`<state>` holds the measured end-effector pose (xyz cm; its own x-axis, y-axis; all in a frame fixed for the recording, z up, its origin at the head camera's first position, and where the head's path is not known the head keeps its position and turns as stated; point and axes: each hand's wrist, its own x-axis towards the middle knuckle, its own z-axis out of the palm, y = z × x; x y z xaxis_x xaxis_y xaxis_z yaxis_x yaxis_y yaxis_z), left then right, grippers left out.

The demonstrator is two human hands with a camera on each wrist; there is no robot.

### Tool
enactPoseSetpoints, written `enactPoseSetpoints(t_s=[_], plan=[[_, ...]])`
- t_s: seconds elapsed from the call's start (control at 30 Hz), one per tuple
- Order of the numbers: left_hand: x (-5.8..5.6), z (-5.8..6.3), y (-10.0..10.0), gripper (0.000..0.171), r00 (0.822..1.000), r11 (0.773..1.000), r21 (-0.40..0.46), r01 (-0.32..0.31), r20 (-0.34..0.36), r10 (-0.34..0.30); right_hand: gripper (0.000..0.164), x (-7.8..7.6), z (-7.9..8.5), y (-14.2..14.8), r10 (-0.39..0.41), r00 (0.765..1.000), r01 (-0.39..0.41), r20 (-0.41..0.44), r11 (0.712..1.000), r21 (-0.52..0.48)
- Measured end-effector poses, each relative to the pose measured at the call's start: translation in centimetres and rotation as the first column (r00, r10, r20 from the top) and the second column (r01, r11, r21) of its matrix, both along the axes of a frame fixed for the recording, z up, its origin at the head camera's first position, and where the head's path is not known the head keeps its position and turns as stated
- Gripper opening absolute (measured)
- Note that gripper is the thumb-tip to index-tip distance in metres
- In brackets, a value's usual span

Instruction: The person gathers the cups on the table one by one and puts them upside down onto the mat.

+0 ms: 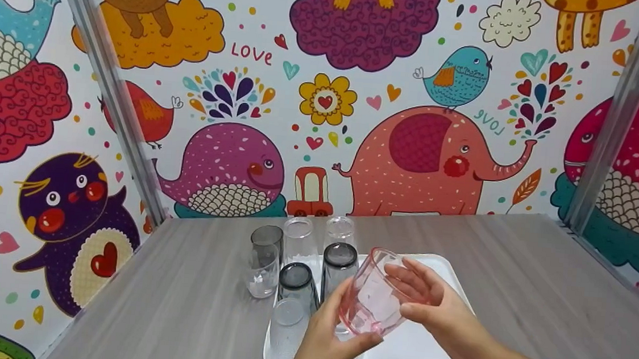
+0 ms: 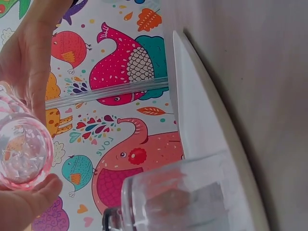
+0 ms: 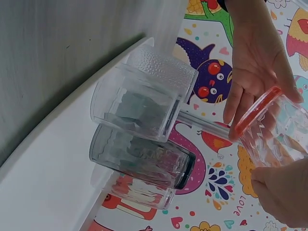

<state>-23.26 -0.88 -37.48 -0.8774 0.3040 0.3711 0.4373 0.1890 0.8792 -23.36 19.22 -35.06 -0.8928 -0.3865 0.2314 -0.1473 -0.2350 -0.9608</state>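
Observation:
A see-through pink drinking glass (image 1: 372, 303) is held tilted between both hands, above the tray. The left hand (image 1: 336, 335) grips its lower left side, with the thumb along the bottom. On the other side the right hand (image 1: 446, 312) holds it with the thumb in front and the fingers behind, partly seen through the glass. In the right wrist view, the glass (image 3: 279, 127) shows a reddish edge and a faceted wall. Close behind the hands stand two dark grey glasses (image 1: 295, 277), bottoms up, and clear glasses (image 1: 289, 320) nearer the front left.
A white tray (image 1: 420, 353) lies on the grey wood-grain table (image 1: 173, 299). By its left and back edges stand a clear tumbler (image 1: 263, 280), a dark glass (image 1: 266, 238) and tall clear glasses (image 1: 299, 238). Cartoon-printed walls (image 1: 331, 32) enclose the table behind and at both sides.

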Motion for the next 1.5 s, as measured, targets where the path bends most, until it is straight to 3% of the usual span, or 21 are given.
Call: enactPoseSetpoints(t_s=[0.23,0.37,0.53,0.7,0.83,0.93,1.1,1.2,1.27,1.4,1.5], plan=[[-0.5,1.5,1.4,0.08,0.998,0.997,0.067,0.036,0.042,-0.039,0.073,-0.2,0.8,2.2,-0.031,0.999,0.03,0.023,0.997,0.075],[-1.3,3.6,2.1,0.08,0.999,0.996,0.077,0.046,0.025,-0.048,0.064,-0.5,1.3,4.1,-0.176,0.984,0.175,0.032,0.984,0.045],[-3.4,6.8,2.9,0.076,1.0,0.998,0.05,0.028,-0.004,-0.028,0.06,-0.7,1.4,6.8,-0.377,0.923,0.376,0.073,0.926,0.03],[-6.2,9.6,4.2,0.069,1.0,0.999,-0.045,0.0,-0.027,-0.001,0.065,-0.6,0.5,9.4,-0.423,0.904,0.419,0.069,0.906,0.063],[-8.6,11.5,5.6,0.068,0.999,0.971,-0.235,-0.042,-0.035,0.035,0.066,-0.3,-0.2,10.7,-0.427,0.901,0.425,0.074,0.904,0.045],[-10.3,12.3,6.8,0.067,0.998,0.916,-0.397,-0.064,-0.016,0.062,0.065,-0.1,-0.7,11.4,-0.425,0.901,0.424,0.089,0.905,0.031],[-13.0,12.0,9.3,0.044,0.995,0.782,-0.616,-0.095,-0.051,0.081,0.067,0.3,-1.2,12.2,-0.441,0.888,0.436,0.13,0.898,0.062],[-14.3,11.1,10.6,0.028,0.991,0.689,-0.712,-0.134,-0.095,0.095,0.067,0.6,-1.5,12.9,-0.449,0.881,0.444,0.152,0.894,0.066],[-15.0,10.2,11.4,0.025,0.985,0.626,-0.762,-0.164,-0.096,0.141,0.067,0.8,-1.5,13.2,-0.448,0.878,0.443,0.168,0.894,0.065],[-16.1,8.3,12.8,0.038,0.959,0.484,-0.844,-0.23,-0.11,0.262,0.071,1.1,-1.4,13.7,-0.45,0.864,0.445,0.224,0.892,0.075],[-16.9,6.5,14.0,0.047,0.942,0.42,-0.868,-0.264,-0.14,0.303,0.074,1.6,-1.4,14.2,-0.467,0.843,0.46,0.266,0.883,0.094]])
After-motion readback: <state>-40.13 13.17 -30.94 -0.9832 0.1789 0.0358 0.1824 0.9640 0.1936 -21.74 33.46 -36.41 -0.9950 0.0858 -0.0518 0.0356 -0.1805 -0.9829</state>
